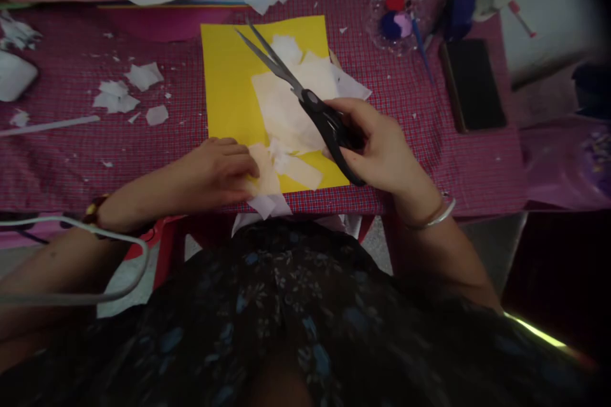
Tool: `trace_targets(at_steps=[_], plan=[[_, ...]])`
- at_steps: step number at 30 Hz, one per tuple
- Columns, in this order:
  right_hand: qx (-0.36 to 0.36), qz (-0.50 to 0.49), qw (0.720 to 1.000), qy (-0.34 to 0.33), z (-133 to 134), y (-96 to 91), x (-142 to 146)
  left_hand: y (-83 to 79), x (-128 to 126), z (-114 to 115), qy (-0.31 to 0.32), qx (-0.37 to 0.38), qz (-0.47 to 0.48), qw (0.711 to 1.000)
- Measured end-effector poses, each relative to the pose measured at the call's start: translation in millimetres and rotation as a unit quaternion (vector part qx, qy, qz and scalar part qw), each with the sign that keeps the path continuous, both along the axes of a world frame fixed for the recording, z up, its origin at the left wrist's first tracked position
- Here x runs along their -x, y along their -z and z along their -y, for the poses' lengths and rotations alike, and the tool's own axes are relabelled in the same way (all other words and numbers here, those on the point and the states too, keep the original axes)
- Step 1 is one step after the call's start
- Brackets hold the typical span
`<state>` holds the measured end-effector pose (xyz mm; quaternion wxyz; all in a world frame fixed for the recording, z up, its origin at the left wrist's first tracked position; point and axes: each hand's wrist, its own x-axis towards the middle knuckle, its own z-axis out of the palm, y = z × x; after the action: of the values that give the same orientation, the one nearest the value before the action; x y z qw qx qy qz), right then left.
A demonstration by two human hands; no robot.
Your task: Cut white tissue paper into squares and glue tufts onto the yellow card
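My right hand (377, 146) grips black-handled scissors (305, 98), whose blades stand apart and point up-left over a yellow sheet (224, 89). Pieces of thin white paper (286, 108) lie piled on that sheet. My left hand (219, 168) is closed in a pinch on a white paper piece (265, 175) at the sheet's near edge, by the table front. The two hands are about a hand's width apart.
The table has a red checked cloth (71, 152). White paper scraps (124, 92) lie at the left. A dark flat phone-like object (472, 82) lies at the right. Pompoms in a clear dish (398, 22) and a blue brush sit at the back right. Sheets pile along the far edge.
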<state>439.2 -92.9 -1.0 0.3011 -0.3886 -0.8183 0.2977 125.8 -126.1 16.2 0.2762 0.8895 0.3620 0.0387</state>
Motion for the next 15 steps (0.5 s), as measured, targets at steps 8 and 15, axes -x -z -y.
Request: trace_targets(at_steps=[8,15], plan=[[0.100,-0.078,0.992,0.013,-1,-3.3,-1,-16.4,3,3,-0.175,0.210,0.162,0.948],[0.247,-0.088,0.962,-0.073,21,-51.5,19,-24.3,23,15,-0.448,0.199,0.528,0.694]])
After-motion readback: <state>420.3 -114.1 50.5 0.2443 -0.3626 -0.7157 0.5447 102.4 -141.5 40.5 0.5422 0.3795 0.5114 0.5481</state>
